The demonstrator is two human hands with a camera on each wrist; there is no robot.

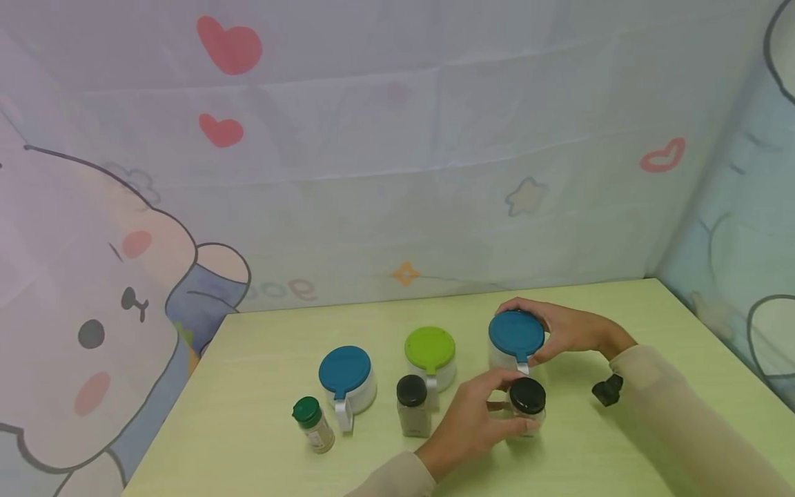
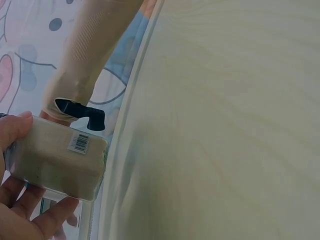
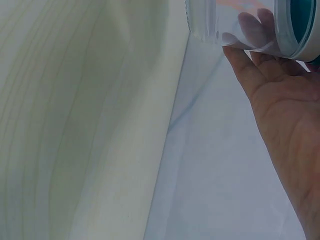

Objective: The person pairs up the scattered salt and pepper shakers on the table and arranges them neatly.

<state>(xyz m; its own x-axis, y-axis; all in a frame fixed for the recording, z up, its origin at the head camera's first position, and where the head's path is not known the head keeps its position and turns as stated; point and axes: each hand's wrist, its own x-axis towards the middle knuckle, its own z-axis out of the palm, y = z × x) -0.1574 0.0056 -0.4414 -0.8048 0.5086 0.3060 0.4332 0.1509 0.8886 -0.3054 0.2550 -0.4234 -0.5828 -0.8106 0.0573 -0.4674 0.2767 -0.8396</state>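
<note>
Near the front right of the table, my left hand grips a clear spice jar with a black lid. In the left wrist view the thumb and fingers hold opposite sides of this jar, which has a barcode label. Just behind it, my right hand curls round a clear seasoning pot with a blue lid; a white handle on the pot points toward the front. The right wrist view shows the fingers through the pot's clear wall. Whether either container touches the table, I cannot tell.
Left of my hands stand a green-lidded pot, another blue-lidded pot, a second black-lidded spice jar and a small green-capped shaker. The pale yellow table ends at a printed curtain.
</note>
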